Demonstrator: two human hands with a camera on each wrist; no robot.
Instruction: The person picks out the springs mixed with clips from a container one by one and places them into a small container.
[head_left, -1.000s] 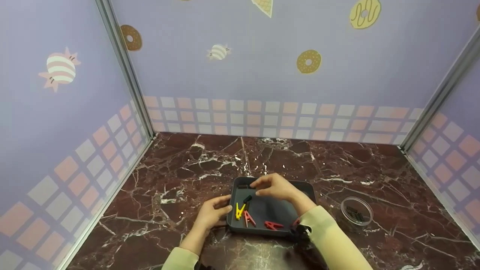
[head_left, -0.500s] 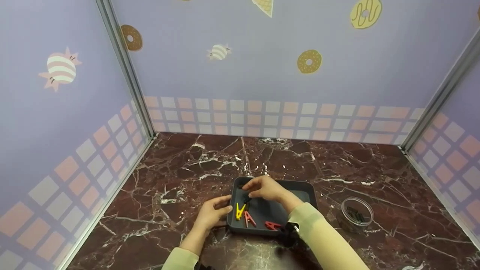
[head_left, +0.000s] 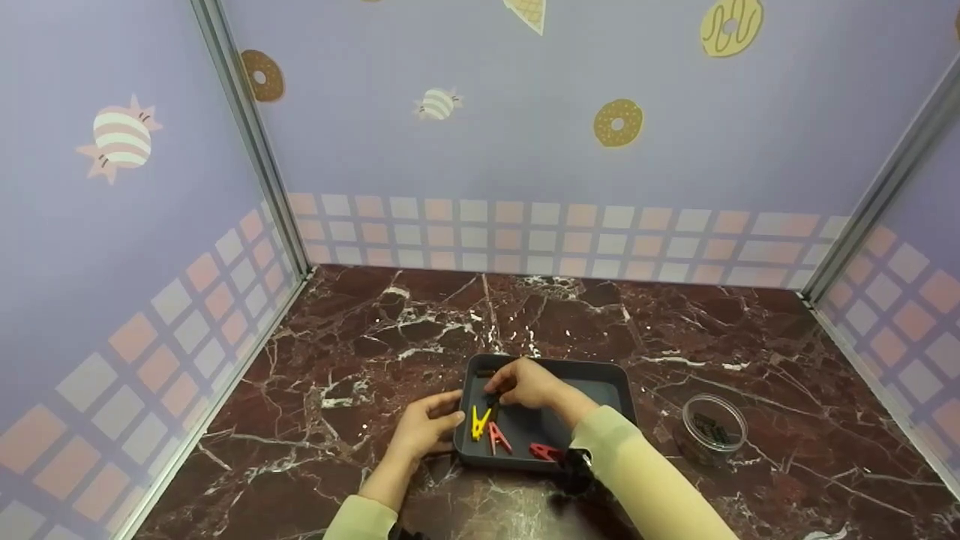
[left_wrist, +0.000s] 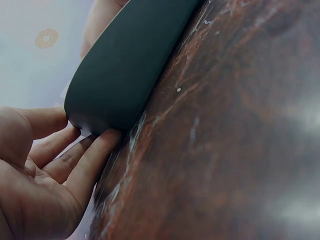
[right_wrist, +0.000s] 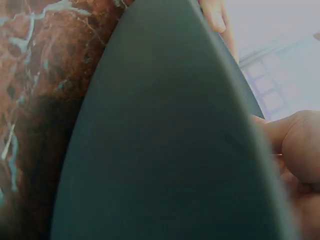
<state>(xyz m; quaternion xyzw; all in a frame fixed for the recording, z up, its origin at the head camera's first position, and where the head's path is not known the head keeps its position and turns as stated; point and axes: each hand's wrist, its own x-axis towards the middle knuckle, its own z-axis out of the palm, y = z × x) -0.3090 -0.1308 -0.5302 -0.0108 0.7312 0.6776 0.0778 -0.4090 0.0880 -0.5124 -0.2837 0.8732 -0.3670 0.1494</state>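
A dark grey rectangular tray [head_left: 555, 469] rests on the marble-patterned table. My left hand [head_left: 427, 427] is at its left side; in the left wrist view, the fingertips [left_wrist: 107, 137] press the outer wall near the corner. Inside the tray, my right hand [head_left: 532, 384] reaches down at the left, thumb and forefinger closed around a small black piece [head_left: 493, 402] that they partly hide. Just in front of that piece lies a yellow clothespin-like clip [head_left: 480, 424]. Red clips [head_left: 499, 439] lie along the near side, one partly behind the right wrist. The tray wall [right_wrist: 165, 125] fills the right wrist view.
A round clear tub [head_left: 714, 424] with several small dark pieces stands right of the tray. Another dark piece [head_left: 486, 373] lies at the tray's far left corner. Patterned panels [head_left: 450, 150] enclose the table at the back and both sides.
My right hand has moved left and down inside the tray, and its thumb and forefinger have closed on the black piece. The left hand and the tray have stayed put.
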